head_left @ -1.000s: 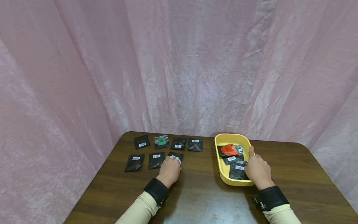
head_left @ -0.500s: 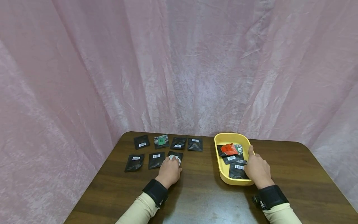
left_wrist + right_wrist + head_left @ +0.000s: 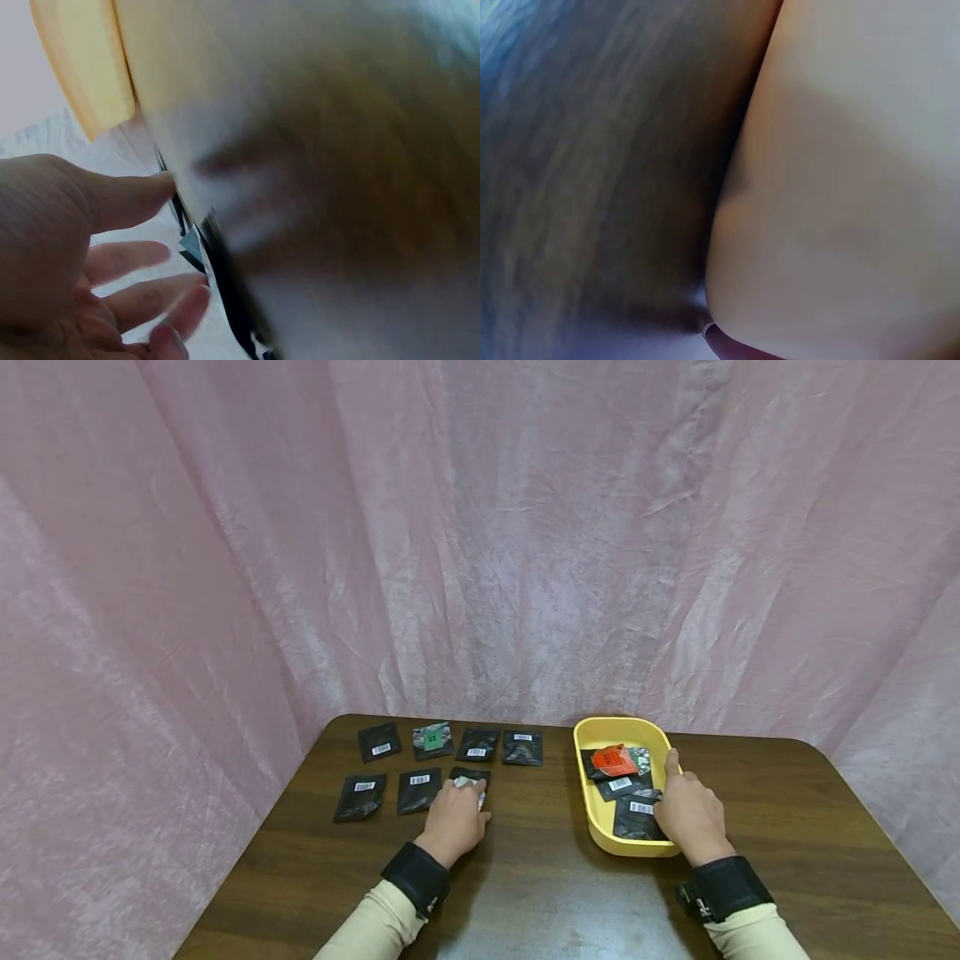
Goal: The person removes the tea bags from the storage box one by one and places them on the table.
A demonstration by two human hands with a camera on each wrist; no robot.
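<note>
My left hand [image 3: 468, 791] lies over a black packet [image 3: 472, 774], the last of the near row on the dark wooden table [image 3: 540, 877]. In the left wrist view its fingers [image 3: 142, 255] are spread and nearly straight above the black packets [image 3: 225, 300]. My right hand [image 3: 663, 787] sits at the right side of a yellow tray [image 3: 586, 802]: thumb along the rim, fingers down on a black barcode packet [image 3: 632, 817] inside. The right wrist view shows only the tray's wall [image 3: 855, 187], blurred, beside the table [image 3: 592, 150].
Several more black packets lie in two rows at the table's far left, one with a green label [image 3: 432, 739]. A red packet [image 3: 615, 760] tops others in the tray. Pink curtain [image 3: 480, 543] closes the back and sides.
</note>
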